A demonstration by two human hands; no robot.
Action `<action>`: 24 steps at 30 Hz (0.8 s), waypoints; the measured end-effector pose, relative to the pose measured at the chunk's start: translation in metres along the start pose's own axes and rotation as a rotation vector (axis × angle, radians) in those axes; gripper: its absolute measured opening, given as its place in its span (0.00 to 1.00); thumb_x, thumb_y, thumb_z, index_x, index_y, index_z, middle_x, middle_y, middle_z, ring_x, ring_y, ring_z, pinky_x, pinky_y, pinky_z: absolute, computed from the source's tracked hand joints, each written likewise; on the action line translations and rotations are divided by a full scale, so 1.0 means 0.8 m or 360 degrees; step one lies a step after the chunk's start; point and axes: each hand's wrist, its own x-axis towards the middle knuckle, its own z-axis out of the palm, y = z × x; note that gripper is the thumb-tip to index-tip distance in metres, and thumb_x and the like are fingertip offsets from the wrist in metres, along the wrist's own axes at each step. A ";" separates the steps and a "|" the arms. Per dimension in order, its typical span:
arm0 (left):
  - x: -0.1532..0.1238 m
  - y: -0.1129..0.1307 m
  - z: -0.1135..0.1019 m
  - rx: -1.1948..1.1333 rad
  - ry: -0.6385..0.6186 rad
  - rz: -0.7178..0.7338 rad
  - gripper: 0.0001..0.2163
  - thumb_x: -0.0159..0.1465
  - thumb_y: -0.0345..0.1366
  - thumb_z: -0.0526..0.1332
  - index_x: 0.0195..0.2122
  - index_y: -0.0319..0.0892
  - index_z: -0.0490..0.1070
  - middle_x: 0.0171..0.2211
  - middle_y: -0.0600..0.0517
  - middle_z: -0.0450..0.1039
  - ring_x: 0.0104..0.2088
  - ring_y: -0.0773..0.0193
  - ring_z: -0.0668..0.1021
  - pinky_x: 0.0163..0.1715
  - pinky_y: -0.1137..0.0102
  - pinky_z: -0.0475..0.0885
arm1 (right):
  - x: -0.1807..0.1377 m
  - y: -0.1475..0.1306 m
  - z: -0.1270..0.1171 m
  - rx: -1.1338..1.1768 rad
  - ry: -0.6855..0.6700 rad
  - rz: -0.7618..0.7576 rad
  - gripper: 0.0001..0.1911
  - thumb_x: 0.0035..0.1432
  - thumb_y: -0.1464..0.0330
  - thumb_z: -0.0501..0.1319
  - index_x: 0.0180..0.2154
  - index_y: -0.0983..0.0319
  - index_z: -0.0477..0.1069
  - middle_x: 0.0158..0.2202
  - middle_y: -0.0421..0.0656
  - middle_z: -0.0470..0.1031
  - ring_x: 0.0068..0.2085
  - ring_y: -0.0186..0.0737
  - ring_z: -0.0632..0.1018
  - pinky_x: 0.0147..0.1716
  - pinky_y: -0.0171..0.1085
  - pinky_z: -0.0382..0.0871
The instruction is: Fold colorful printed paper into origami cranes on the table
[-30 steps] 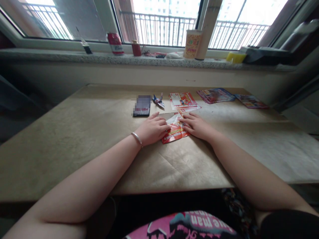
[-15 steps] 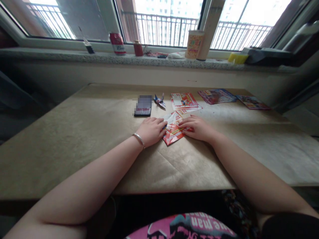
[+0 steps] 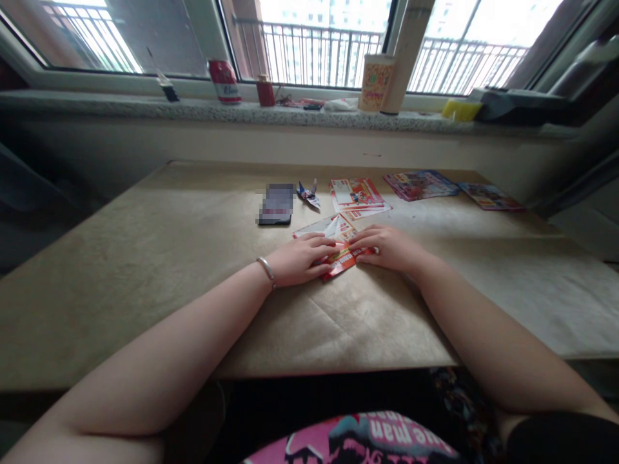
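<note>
A red and white printed sheet of paper [image 3: 345, 260], partly folded, lies on the table between my hands. My left hand [image 3: 304, 258], with a silver bangle at its wrist, lies over the paper's left part, fingers stretched out and pressing down on it. At the right edge, my right hand [image 3: 389, 249] holds the paper with fingers on top and the thumb close to the near side. A white flap sticks out to the left beyond my left fingers. Both hands hide parts of the folds. Just behind stands a folded paper crane [image 3: 309, 194].
A phone [image 3: 277, 205] lies left of the crane. Printed red sheets [image 3: 360, 195] are stacked behind the paper, with more colourful sheets [image 3: 420, 185] farther right. On the windowsill [image 3: 290, 116] stand a red can [image 3: 224, 82], a paper cup [image 3: 376, 82] and a yellow object [image 3: 460, 110].
My left hand has slid right across the paper, its fingers now covering more of the left part. A white flap now shows at the left. My right hand stays nearly in place.
</note>
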 end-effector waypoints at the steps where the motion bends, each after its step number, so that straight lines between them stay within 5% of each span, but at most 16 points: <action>1: 0.000 0.001 -0.001 -0.0022 -0.0025 -0.0001 0.21 0.67 0.45 0.55 0.60 0.48 0.64 0.63 0.50 0.63 0.63 0.54 0.63 0.62 0.58 0.59 | 0.000 0.000 0.001 -0.0013 0.0014 -0.0014 0.16 0.58 0.60 0.63 0.47 0.56 0.78 0.50 0.44 0.78 0.50 0.44 0.76 0.52 0.43 0.68; 9: -0.003 0.001 -0.001 -0.0064 -0.0086 -0.0011 0.36 0.58 0.54 0.64 0.64 0.46 0.59 0.65 0.47 0.58 0.65 0.48 0.59 0.63 0.56 0.56 | 0.002 0.000 0.001 -0.0019 0.0047 -0.0130 0.13 0.59 0.61 0.63 0.43 0.57 0.79 0.47 0.43 0.80 0.50 0.44 0.76 0.53 0.44 0.68; 14: -0.002 0.001 -0.005 -0.0098 -0.0022 0.0028 0.26 0.62 0.49 0.61 0.59 0.43 0.66 0.62 0.45 0.63 0.62 0.50 0.64 0.61 0.56 0.60 | 0.000 -0.001 -0.004 -0.0023 -0.0025 -0.0107 0.15 0.56 0.59 0.65 0.45 0.57 0.79 0.48 0.42 0.80 0.51 0.44 0.76 0.53 0.43 0.69; 18: 0.000 -0.001 -0.005 -0.0224 0.0118 0.0176 0.13 0.66 0.39 0.57 0.46 0.42 0.76 0.51 0.47 0.75 0.55 0.57 0.73 0.57 0.63 0.66 | -0.003 0.002 -0.006 -0.0017 -0.0032 -0.0037 0.12 0.57 0.61 0.64 0.43 0.55 0.80 0.46 0.41 0.80 0.50 0.43 0.76 0.52 0.41 0.69; 24: 0.003 -0.004 0.001 -0.0290 0.0259 0.0121 0.10 0.67 0.36 0.55 0.38 0.42 0.77 0.41 0.49 0.79 0.43 0.63 0.78 0.47 0.68 0.72 | -0.004 0.001 -0.005 0.0015 -0.0036 -0.0026 0.10 0.60 0.63 0.61 0.39 0.55 0.80 0.44 0.41 0.81 0.46 0.40 0.78 0.49 0.39 0.69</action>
